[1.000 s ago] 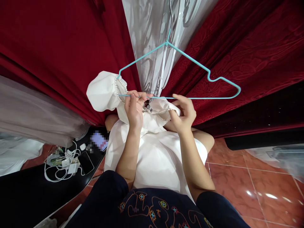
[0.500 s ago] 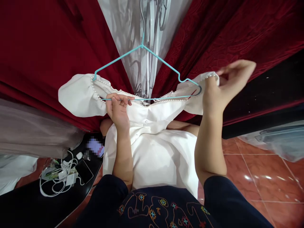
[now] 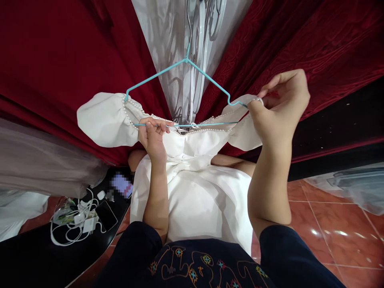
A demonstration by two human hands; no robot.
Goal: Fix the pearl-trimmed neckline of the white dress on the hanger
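Observation:
A white dress (image 3: 207,196) with a pearl-trimmed neckline and puffed sleeves lies across my lap, its top raised in front of me. Its left sleeve hangs over one end of a light-blue hanger (image 3: 162,73). My left hand (image 3: 154,134) is closed around the hanger's bottom bar, just inside the neckline. On the other side, my right hand (image 3: 280,104) pinches the pearl edge of the right sleeve (image 3: 247,130) between thumb and fingers. That sleeve edge now covers the hanger's right tip, which is hidden behind the cloth and thumb.
Dark red curtains (image 3: 75,52) hang ahead on both sides, with sheer white fabric (image 3: 159,36) and more hangers (image 3: 216,20) between them. At lower left, a black table (image 3: 33,256) carries phones (image 3: 106,216) and tangled white cables (image 3: 67,240). Red tiles (image 3: 336,224) cover the floor.
My right hand has moved left and drawn the sleeve edge over the hanger's right tip, which showed before. My left hand keeps its grip on the bar; the view has shifted slightly.

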